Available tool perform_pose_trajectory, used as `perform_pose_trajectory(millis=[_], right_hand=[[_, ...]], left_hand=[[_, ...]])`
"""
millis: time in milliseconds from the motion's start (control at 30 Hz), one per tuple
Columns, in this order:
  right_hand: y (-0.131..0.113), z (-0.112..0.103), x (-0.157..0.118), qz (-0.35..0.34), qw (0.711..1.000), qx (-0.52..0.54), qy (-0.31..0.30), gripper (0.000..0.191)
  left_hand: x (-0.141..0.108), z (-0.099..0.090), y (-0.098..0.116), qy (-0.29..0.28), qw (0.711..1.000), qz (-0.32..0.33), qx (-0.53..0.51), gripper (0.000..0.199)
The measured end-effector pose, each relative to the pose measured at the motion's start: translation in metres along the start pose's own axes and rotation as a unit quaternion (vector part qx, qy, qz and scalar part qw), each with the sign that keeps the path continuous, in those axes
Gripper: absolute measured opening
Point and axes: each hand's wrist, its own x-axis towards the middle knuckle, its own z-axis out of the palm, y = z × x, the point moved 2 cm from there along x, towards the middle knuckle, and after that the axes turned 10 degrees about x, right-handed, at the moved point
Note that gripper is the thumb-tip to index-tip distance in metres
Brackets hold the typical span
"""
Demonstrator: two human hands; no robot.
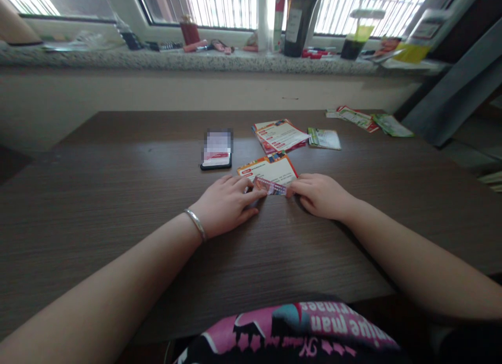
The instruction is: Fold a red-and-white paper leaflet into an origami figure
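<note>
A printed paper card, cream with an orange-red border, lies on the desk in front of me. Its near edge is folded up into a narrow purple strip. At the left end of that fold, my left hand presses the card between thumb and fingers; a silver bangle circles this wrist. My right hand pinches the right end of the fold, fingers curled. Just beyond the card is a stack of similar cards, loosely fanned. A phone with a partly blurred screen lies left of them.
The brown desk reaches back to the wall. Right of the stack sits a small pile of green-edged cards; more folded papers lie at the back right. Bottles, a dark cup and small items crowd the stone windowsill.
</note>
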Motion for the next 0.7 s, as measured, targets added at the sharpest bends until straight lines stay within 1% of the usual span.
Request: perform_pose_trajectory(millis=[167,300,500,700], right_hand=[[0.001,-0.005,-0.003,0.02,1.0,-0.009,-0.006,0.026],[0.006,-0.009,-0.006,0.044,0.999,-0.001,-0.012,0.026],[0.014,-0.014,-0.01,0.05,0.998,-0.012,-0.027,0.023],[0.015,-0.018,-0.011,0.062,0.997,-0.026,-0.046,0.025]], left_hand=[[-0.001,0.0,0.0,0.01,1.0,0.004,-0.013,0.042],[-0.001,0.0,0.0,0.002,1.0,0.003,-0.018,0.043],[-0.001,0.001,0.0,0.01,1.0,0.004,-0.014,0.04],[-0.001,0.002,0.0,0.01,1.0,0.001,0.002,0.04]])
